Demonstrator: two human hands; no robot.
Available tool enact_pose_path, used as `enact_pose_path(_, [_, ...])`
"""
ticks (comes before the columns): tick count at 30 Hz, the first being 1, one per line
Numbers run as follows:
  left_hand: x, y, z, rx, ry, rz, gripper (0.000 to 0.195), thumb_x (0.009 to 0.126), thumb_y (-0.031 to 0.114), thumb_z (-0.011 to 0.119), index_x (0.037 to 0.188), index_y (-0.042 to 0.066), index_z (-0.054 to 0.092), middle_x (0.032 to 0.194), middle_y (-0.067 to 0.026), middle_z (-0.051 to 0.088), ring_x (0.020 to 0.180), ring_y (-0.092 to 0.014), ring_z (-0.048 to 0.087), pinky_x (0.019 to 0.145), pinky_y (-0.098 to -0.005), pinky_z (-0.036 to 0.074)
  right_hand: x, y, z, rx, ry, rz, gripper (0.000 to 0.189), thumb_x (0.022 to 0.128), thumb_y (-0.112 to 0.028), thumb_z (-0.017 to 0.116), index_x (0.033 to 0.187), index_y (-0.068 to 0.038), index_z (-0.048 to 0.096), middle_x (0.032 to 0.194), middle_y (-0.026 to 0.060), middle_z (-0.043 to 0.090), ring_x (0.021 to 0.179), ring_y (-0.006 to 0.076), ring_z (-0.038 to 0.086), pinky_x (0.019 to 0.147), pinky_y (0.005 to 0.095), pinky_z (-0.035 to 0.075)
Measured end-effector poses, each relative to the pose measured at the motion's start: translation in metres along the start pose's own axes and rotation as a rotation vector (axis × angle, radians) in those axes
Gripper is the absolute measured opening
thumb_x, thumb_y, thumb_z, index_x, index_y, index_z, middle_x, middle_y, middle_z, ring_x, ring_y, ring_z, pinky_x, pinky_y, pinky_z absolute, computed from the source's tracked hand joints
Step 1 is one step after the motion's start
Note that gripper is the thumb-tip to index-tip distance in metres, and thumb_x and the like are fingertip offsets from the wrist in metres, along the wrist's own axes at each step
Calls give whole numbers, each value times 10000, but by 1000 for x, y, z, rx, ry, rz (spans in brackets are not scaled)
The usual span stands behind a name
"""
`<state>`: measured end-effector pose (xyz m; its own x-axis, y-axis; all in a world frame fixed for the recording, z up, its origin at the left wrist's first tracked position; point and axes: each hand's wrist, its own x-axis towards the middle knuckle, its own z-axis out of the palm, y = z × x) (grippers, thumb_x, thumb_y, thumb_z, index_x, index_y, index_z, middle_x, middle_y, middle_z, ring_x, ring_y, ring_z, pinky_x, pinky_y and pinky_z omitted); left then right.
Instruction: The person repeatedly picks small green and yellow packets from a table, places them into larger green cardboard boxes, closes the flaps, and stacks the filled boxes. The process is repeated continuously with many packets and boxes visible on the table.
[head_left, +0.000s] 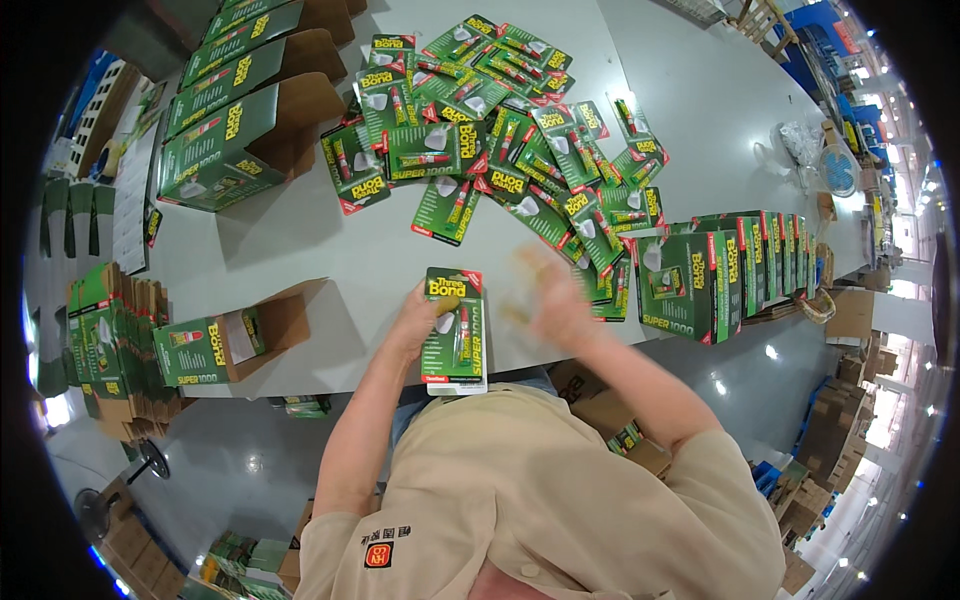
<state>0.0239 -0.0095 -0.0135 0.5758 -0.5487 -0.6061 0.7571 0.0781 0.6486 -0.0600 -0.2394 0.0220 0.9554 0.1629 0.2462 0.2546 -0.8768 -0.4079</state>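
Fingers of my left hand (418, 322) grip a green blister card (454, 337) upright near the table's front edge, thumb across its face. A small glue tube with a red cap sits under its clear plastic. A second edge shows at the card's bottom, so more cards may lie behind it; I cannot tell how many. My right hand (555, 300) is blurred by motion, to the right of that card. Its fingers look apart and I see nothing between them. Beyond both hands spreads a loose pile of similar ThreeBond glue cards (435, 150).
An open display carton (191, 352) lies at left, beside stacked flat cartons (105, 337). Larger open cartons (217, 161) line the far left. Standing cartons (675, 285) form a row at right, by the grey table's (300, 240) edge. Below it is a brown box (600, 397).
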Motion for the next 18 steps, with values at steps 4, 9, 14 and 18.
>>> enact_pose_path(4, [0,11,0,-71,-71,-18,495,886,18,566,1380,25,531,1157,-96,666,944,-167,681,816,-319,585,-8,122,-29,-315,8,400,400,945,-233,633,1235,34,568,1138,225,630,1029,396,624,893,482,506])
enact_pose_path(9, [9,13,4,-372,-133,-196,403,961,198,595,1324,27,567,1157,-93,670,952,-176,685,818,-323,586,-7,65,-12,143,225,576,247,967,-186,538,1095,16,599,883,249,638,830,418,635,715,482,508])
enact_pose_path(14, [14,6,6,222,-70,-29,411,886,124,684,1271,8,598,1128,-78,692,972,-151,665,847,-302,547,6,-16,1,371,-558,662,464,966,-362,626,1247,4,582,1039,232,704,923,392,678,823,473,539])
enact_pose_path(18, [2,1,-13,-31,-89,72,409,882,88,672,1276,4,602,1186,-89,675,972,-172,672,859,-307,547,69,66,-14,-300,-33,462,440,894,-449,666,1095,-58,647,1050,184,694,837,346,706,737,454,570])
